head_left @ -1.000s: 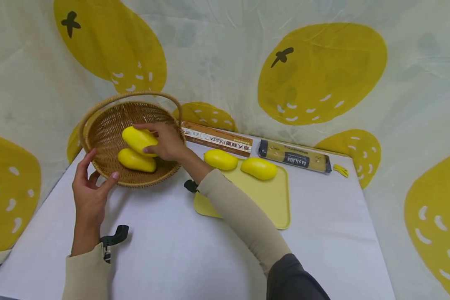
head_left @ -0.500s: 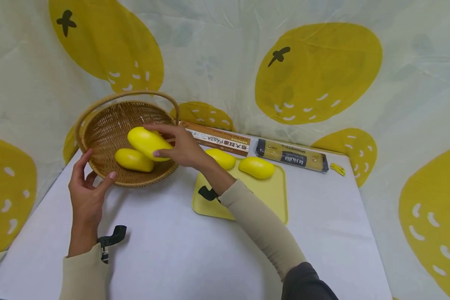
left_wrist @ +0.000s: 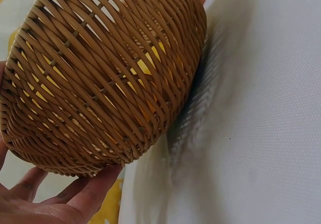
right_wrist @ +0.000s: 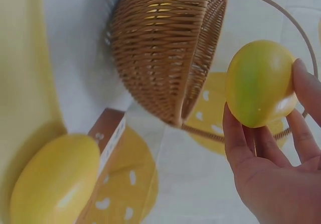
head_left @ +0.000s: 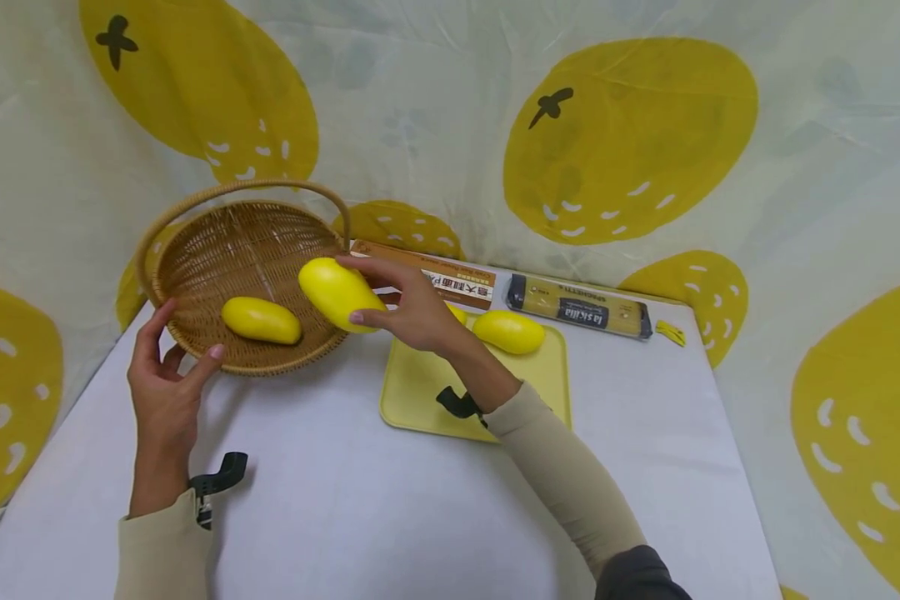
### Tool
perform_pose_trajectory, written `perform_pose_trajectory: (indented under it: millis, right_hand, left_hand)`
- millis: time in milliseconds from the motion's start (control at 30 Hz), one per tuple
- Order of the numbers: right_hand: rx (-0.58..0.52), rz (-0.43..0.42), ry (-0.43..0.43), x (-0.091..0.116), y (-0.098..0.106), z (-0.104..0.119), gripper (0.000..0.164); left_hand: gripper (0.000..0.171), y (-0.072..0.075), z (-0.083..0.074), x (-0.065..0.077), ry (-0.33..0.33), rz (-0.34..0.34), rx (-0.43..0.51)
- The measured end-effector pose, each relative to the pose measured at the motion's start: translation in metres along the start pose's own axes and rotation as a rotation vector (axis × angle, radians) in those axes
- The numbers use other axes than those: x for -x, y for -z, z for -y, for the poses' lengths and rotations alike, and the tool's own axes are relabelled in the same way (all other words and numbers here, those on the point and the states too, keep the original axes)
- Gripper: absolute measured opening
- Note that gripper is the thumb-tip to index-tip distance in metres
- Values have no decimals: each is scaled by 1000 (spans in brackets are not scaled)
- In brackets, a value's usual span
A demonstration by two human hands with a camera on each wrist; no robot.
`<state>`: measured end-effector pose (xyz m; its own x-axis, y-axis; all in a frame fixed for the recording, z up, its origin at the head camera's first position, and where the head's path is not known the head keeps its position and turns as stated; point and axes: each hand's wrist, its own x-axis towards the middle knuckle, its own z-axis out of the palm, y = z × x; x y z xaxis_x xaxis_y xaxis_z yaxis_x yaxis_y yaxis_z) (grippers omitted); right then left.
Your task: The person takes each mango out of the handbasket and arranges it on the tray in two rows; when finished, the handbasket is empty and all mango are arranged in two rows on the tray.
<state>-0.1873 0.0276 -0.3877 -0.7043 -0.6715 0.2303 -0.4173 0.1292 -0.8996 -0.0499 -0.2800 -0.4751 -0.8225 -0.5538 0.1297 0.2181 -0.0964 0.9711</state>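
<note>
Worktop [head_left: 322,500] in plain white fills the lower part of the head view, backed by a pale hanging sheet [head_left: 420,108] printed with large yellow fruit shapes and small white dashes. Clock directions follow the head view, twelve o'clock pointing toward that sheet. At ten to eleven o'clock from the middle of the white surface sits a wicker basket [head_left: 232,250], its handle arching on the far side. From the basket, a pale yellow tray [head_left: 427,392] lies between three and four o'clock, bearing two more yellow mangoes [head_left: 508,332], one mostly hidden by the person's arm. A brown and white pasta box [head_left: 461,287] lies at twelve o'clock from the tray, a spaghetti packet [head_left: 577,308] at two, and a small yellow object [head_left: 671,333] at three.

The right hand [head_left: 412,312] is clamped on a yellow mango [head_left: 337,293], thumb and fingers apart on opposite sides of it; the fruit sits between nine and ten o'clock from that hand, and the right wrist view shows a gap between it and the wicker rim. The left hand [head_left: 167,400] grips the basket at its seven to eight o'clock edge. From this hand the lifted mango lies at two o'clock, farther off than another mango [head_left: 261,320] resting inside the basket.
</note>
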Motion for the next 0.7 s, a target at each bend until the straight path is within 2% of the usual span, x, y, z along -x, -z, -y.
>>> perform_pose_trajectory:
  millis: [400, 700]
  right_hand:
    - [-48, -13, -88, 45, 27, -17, 67]
    - [-69, -8, -157, 70, 38, -34, 67]
  left_hand:
    - [81, 0, -2, 1, 6, 2, -5]
    - [80, -1, -2, 0, 4, 2, -21]
